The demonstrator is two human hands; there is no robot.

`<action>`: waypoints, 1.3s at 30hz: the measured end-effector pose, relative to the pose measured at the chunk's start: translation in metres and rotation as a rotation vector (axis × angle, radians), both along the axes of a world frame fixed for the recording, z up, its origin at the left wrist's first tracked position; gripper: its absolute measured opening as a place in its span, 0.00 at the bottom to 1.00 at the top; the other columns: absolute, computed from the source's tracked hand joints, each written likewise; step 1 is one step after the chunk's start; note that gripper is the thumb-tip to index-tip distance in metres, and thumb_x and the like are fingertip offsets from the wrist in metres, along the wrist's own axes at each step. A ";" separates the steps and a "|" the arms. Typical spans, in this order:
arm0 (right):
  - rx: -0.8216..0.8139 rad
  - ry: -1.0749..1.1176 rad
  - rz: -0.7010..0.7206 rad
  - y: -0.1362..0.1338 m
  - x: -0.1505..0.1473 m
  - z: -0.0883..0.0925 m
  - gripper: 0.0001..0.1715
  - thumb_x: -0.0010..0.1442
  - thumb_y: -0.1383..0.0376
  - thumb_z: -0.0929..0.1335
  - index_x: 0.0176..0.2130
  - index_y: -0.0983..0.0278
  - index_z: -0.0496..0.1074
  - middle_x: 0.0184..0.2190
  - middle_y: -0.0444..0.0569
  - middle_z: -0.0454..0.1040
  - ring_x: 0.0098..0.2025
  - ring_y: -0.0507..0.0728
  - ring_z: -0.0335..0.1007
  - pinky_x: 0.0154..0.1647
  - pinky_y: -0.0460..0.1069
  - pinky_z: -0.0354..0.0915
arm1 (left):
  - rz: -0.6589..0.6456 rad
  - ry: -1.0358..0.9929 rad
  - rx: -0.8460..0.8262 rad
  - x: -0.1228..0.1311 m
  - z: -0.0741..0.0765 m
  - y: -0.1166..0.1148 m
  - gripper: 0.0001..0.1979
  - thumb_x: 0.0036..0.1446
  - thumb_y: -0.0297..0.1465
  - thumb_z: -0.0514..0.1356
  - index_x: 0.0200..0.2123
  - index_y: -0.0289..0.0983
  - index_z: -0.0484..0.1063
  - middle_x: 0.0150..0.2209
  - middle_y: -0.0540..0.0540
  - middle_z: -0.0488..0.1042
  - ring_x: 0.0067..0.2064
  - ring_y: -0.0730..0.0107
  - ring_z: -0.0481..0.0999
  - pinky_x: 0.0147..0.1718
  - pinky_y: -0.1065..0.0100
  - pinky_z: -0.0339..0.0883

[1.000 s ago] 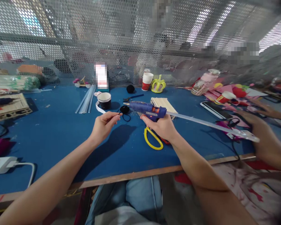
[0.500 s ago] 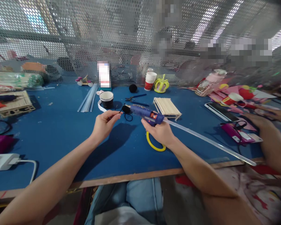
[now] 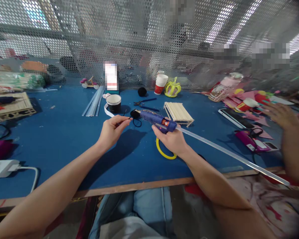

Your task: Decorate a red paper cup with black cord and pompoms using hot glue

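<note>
My right hand [image 3: 173, 137] is wrapped round a blue hot glue gun [image 3: 153, 119], with a long clear glue stick [image 3: 226, 151] sticking out of its back. The gun's nozzle points left, right at a small fuzzy black ball [image 3: 134, 114]; whether they touch I cannot tell. In a pinch, my left hand [image 3: 114, 130] has a thin black strand [image 3: 130, 118] beside that ball. A black loop [image 3: 137, 123] hangs below the ball. Part of a yellow ring [image 3: 164, 154] shows under my right hand.
Behind my hands are a black cup [image 3: 114, 104], pliers [image 3: 146, 101], another black pompom [image 3: 142, 91], glue sticks [image 3: 92, 103] and a stick-built rack [image 3: 178, 113]. Paper cups [image 3: 160, 83] stand beside a yellow crown [image 3: 172, 89]. At right, a co-worker's hand [image 3: 280, 114] hovers over pink scraps.
The glue gun and both my hands have barely shifted, and the glue stick's free end appears farther right and lower. The co-worker's near hand has lifted and spread its fingers.
</note>
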State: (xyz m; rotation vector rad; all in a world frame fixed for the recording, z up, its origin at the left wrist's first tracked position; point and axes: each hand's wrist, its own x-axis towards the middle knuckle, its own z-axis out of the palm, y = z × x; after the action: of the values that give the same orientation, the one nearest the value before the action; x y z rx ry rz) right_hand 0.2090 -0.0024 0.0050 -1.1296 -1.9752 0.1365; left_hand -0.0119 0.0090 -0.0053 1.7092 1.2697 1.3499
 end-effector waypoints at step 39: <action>-0.102 0.041 -0.034 -0.006 0.000 0.006 0.09 0.57 0.60 0.64 0.34 0.61 0.72 0.25 0.47 0.72 0.28 0.57 0.71 0.34 0.53 0.70 | -0.012 0.038 0.028 -0.001 -0.002 0.000 0.14 0.53 0.40 0.60 0.35 0.36 0.78 0.32 0.44 0.78 0.31 0.71 0.72 0.30 0.70 0.63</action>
State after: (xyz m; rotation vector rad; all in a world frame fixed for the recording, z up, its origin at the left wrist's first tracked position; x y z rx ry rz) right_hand 0.2093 -0.0083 0.0113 -1.2149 -1.9301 0.2431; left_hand -0.0129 0.0091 -0.0077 1.7666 1.2649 1.3403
